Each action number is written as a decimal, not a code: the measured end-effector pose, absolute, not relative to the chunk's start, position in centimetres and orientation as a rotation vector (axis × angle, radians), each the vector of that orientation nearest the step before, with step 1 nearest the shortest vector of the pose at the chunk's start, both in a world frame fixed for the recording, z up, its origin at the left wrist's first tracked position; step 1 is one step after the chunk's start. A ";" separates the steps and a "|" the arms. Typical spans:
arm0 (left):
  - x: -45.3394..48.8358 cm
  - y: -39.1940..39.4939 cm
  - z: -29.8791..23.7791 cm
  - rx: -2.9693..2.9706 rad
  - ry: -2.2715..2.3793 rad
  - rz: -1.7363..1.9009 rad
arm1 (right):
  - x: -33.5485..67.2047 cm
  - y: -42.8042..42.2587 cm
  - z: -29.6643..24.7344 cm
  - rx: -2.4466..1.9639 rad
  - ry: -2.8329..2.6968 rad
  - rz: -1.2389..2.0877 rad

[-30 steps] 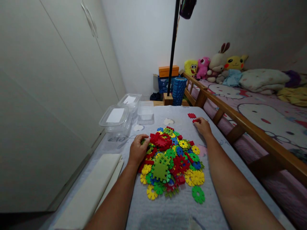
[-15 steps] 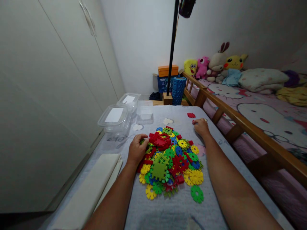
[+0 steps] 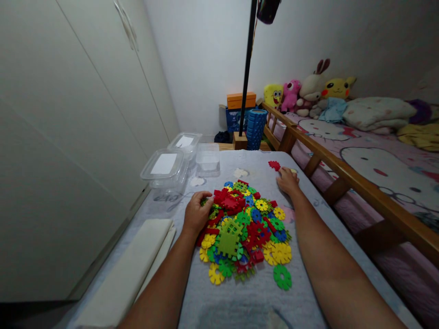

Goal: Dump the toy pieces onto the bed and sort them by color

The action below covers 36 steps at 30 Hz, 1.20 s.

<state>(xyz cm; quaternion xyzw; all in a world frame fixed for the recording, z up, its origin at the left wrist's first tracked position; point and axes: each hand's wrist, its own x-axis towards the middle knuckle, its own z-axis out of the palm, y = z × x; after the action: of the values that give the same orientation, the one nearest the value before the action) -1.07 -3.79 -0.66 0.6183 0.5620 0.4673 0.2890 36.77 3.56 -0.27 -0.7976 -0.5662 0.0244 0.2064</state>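
Observation:
A heap of flat plastic building discs (image 3: pixel 245 228) in red, yellow, green and blue lies on a grey cloth-covered table (image 3: pixel 240 301). My left hand (image 3: pixel 197 212) rests curled on the heap's left edge, its fingers closed over some pieces there. My right hand (image 3: pixel 287 179) lies further back on the right, fingers bent down on the cloth beside a lone red disc (image 3: pixel 274 165). A small yellowish piece shows at its fingertips. A single green disc (image 3: pixel 282 277) lies apart at the heap's near right.
Clear plastic tubs (image 3: pixel 164 171) (image 3: pixel 208 160) stand at the table's far left. A folded white cloth (image 3: pixel 137 269) lies along the left edge. White wardrobe doors (image 3: pixel 68 114) close the left; a wooden bed rail (image 3: pixel 343 173) runs along the right. A black pole (image 3: pixel 247 68) rises behind.
My right hand has slid a little back and right, toward the lone red disc; the red piece seen at its fingertips earlier no longer shows. The left hand stays on the heap.

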 end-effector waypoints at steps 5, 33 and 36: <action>-1.0 -3.8 -0.7 1.630 1.500 1.259 | 36.4 3.4 2.3 -1.949 -1.661 0.355; -1.2 -3.7 -0.9 1.649 1.499 1.264 | 32.1 2.4 4.7 -1.599 -2.018 1.497; -1.1 -3.6 -1.0 1.646 1.493 1.259 | 32.5 2.4 4.6 -1.568 -2.032 1.469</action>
<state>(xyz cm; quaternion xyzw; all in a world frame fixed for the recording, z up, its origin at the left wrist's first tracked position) -1.15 -3.64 -0.97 0.6168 0.5597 0.4717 0.2896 32.46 2.37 4.62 -0.5279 -0.6841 0.4947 0.0921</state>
